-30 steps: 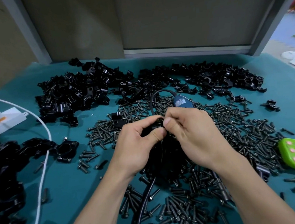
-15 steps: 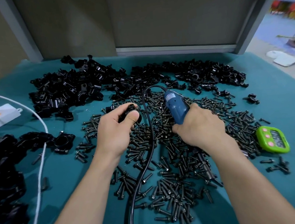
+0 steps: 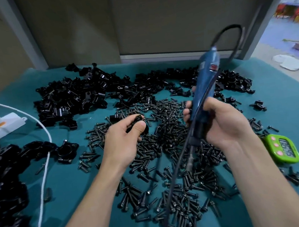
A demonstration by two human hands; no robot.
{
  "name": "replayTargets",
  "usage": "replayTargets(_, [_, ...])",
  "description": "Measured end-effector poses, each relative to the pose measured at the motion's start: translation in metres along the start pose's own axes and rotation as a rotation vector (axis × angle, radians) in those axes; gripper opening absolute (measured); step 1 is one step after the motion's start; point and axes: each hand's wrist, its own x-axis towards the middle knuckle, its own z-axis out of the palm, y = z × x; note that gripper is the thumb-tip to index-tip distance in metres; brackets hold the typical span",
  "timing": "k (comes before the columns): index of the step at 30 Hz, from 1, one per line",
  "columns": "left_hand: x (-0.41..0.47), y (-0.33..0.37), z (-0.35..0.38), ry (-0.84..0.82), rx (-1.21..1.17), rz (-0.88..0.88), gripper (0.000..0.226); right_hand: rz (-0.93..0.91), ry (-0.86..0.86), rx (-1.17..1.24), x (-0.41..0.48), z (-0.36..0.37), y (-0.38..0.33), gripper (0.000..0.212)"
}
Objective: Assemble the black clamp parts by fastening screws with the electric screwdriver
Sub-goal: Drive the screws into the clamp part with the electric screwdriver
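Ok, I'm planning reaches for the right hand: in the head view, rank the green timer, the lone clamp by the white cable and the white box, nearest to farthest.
1. The green timer, just right of and nearer the camera than the right hand.
2. The lone clamp, well off to the left.
3. The white box, at the far left edge.

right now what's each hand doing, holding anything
Left hand: grips a black clamp part between thumb and fingers.
Right hand: grips the blue electric screwdriver, bit pointing down.
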Motion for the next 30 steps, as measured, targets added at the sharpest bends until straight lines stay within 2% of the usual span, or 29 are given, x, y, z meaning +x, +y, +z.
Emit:
replayTargets(3, [0.001,0.000,0.000,-0.025,-0.029,-0.016,0.033,-0.068,0.070,0.149,0.012,0.011,0.006,0.019])
replayTargets(8, [0.002,-0.005,0.002,-0.099,0.062,-0.033,0.030,-0.185,0.141,0.431,0.032,0.020,0.017,0.009])
replayTargets(11, [0.002,-0.004,0.000,-0.134,0.113,-0.019,0.028,-0.234,0.189,0.531,0.041,0.012,0.023,0.011])
replayTargets(15, [-0.001,0.000,-0.001,-0.169,0.177,0.001,0.025,-0.262,0.236,0.521,0.041,-0.003,0.026,0.014])
replayTargets(20, [-0.004,0.004,0.000,-0.193,0.259,0.033,0.025,-0.261,0.262,0.686,0.041,-0.013,0.028,0.006])
replayTargets(24, [-0.008,0.004,0.002,-0.178,0.299,0.058,0.017,-0.245,0.307,0.752,0.041,-0.012,0.031,0.014])
replayTargets(30, [-0.009,0.001,0.003,-0.145,0.299,0.053,0.026,-0.258,0.369,0.715,0.043,-0.008,0.035,0.026])
